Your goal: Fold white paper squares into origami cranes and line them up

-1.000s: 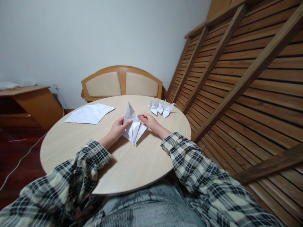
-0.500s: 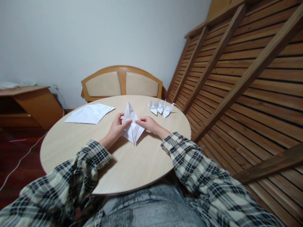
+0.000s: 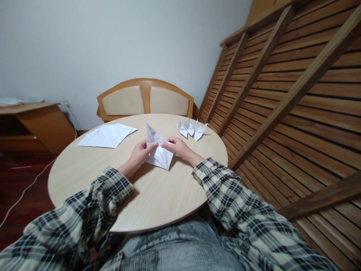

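Note:
Between my hands is a sheet of white origami paper [image 3: 161, 159], partly folded, with creases across it and one tall point rising at its upper left. My left hand [image 3: 141, 152] pinches its left side, thumb on top and fingers behind. On the other side my right hand [image 3: 179, 147] grips the paper, its thumb close to the middle. Both hands are closed on it, just above the table [image 3: 158, 203]. Farther back on the right stand 3 folded white paper cranes [image 3: 191, 129], side by side.
White paper sheets [image 3: 107, 136] lie at the table's left rear. Behind the table stands a chair-like wooden backrest with cream panels [image 3: 122, 101]. A slatted wooden panel [image 3: 282, 109] leans along the right. At the left are a wooden cabinet [image 3: 47, 126] and a white cable [image 3: 26, 190] on the floor.
The folded paper has turned in my hands: its upper point has swung left and its lower point right. My hands have barely shifted.

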A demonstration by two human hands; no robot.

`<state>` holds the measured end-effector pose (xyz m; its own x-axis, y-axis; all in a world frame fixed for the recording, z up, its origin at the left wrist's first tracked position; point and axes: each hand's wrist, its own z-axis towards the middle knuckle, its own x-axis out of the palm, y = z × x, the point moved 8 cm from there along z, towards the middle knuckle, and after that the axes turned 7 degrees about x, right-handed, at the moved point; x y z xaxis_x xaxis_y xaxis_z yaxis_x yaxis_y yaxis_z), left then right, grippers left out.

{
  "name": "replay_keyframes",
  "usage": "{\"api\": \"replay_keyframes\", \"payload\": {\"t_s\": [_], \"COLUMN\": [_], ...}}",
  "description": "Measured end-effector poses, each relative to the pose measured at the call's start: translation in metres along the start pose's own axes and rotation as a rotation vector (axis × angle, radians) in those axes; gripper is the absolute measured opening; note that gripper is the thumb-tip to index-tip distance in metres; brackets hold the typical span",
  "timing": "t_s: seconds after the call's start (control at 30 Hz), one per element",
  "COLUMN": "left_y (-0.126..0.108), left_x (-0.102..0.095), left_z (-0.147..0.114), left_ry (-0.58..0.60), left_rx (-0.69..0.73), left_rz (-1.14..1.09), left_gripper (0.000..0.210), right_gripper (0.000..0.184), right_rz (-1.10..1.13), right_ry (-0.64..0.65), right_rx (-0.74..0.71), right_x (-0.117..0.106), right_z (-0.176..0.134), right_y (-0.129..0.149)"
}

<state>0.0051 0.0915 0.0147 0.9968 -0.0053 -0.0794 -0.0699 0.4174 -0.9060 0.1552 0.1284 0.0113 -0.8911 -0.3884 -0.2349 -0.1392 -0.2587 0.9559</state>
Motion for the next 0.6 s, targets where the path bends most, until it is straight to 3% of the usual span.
{"api": "replay_keyframes", "payload": {"t_s": [0.2,0.37,0.6], "left_y": [-0.001,0.0,0.0], "left_x": [-0.007,-0.015,-0.024], "left_z": [0.001,0.004,0.007], "left_ry": [-0.081,-0.186,-0.265], "left_rx": [0.014,0.043,0.072], "left_rz": [-0.083,-0.134,-0.095], "left_gripper": [0.035,0.033,0.027], "right_gripper": [0.031,0.025,0.025], "right_rz": [0.147,0.058,-0.02], "right_ry": [0.15,0.187,0.247], "right_rx": [0.086,0.185,0.147], "right_x": [0.014,0.019,0.022], "right_z": [-0.001,-0.005,-0.005], "right_y": [-0.009,-0.017,-0.017]}}
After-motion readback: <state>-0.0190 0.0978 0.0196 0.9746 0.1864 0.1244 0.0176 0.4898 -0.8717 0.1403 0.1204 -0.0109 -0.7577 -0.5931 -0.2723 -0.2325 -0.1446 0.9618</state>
